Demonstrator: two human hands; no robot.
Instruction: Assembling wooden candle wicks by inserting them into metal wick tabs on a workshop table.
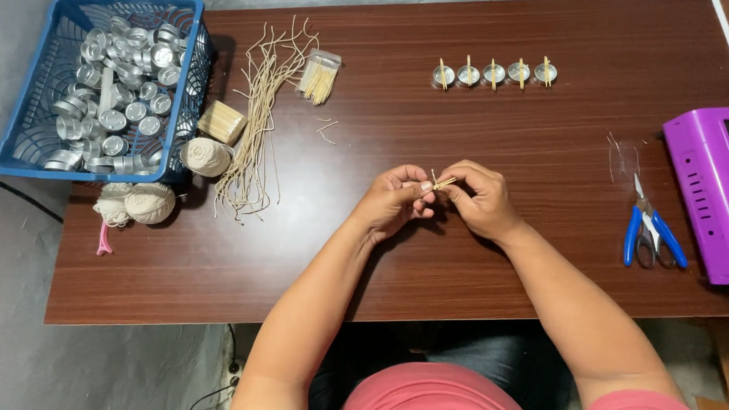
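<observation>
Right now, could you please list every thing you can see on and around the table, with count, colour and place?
table: one, dark brown wood, fills the view
basket: one, blue plastic, far left corner
metal cups in the basket: many, silver
row of cups with sticks: five, silver, far middle
wick strands: a loose bundle, beige, right of the basket
stick packs: two, pale wood, beside the strands
string balls: about three, cream, left edge
scissors: one, blue handles, right
purple box: one, right edge
sticks and wick: pale, between the fingertips
left hand, right hand: both pinching the sticks, centre
</observation>
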